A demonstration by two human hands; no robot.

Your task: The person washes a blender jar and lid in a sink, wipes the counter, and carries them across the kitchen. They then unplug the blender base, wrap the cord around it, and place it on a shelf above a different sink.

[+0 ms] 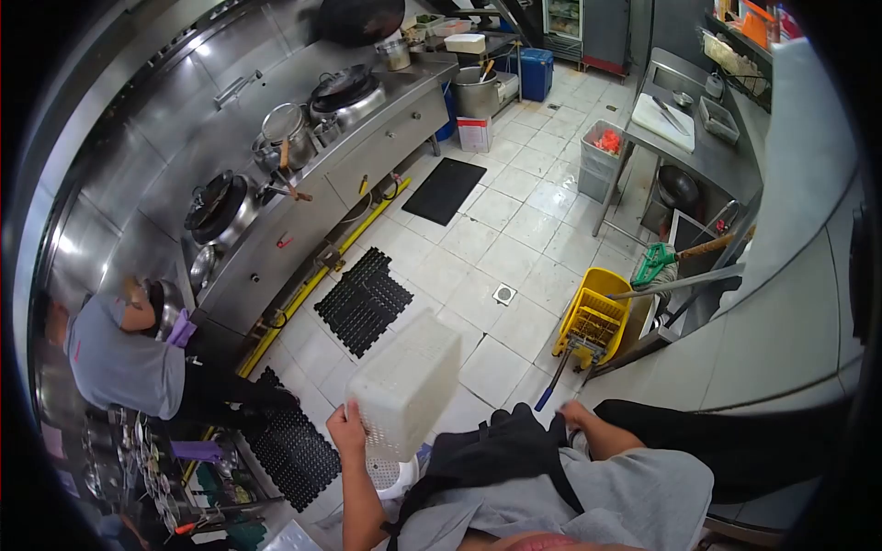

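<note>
As left fingers clasp it, white basket extends rightward

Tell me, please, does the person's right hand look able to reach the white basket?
Probably yes: the left hand holds the white basket out front, and nothing visible blocks the right hand from crossing over to it.

White square tiles pave the floor, broken by a drain and black rubber mats. Along the left, a stainless-steel wok range fronts a metal-panelled wall glinting with light. Opposite stands a steel surface; a glass-fronted refrigerator occupies the far end.
</note>
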